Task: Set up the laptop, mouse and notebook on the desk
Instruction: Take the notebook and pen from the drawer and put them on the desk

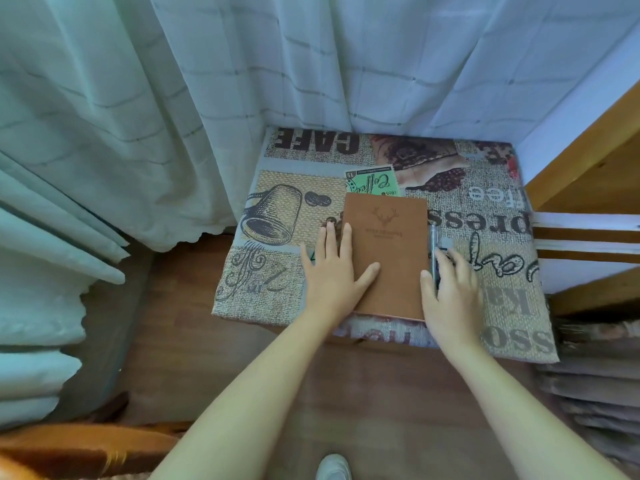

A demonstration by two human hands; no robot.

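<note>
**Hands flat at the notebook, pen under the right fingers**

Left hand point(332, 271) lies flat with its fingers spread, palm down on the near left part of the brown notebook point(389, 252), thumb angled across the cover and the outer fingers running past the notebook's left edge onto the cloth. The right hand point(450, 289) rests at the notebook's right edge, fingers relaxed and laid over a pen point(433, 249); whether it actually pinches the pen cannot be told. The pen lies just beside the notebook's right edge, parallel to it, pointing far.

The notebook is closed, with an antler emblem stamped on its cover, and sits on the middle of the desk point(502, 327), its near edge close to the desk's near rim. A coffee-themed printed cloth point(287, 209) covers the desk. White checked curtains point(242, 81) hang at the far and left sides, and wooden shelving point(588, 188) stands at the right. A wooden floor point(194, 323) shows near the desk, with a white shoe point(333, 467) at the bottom.
</note>
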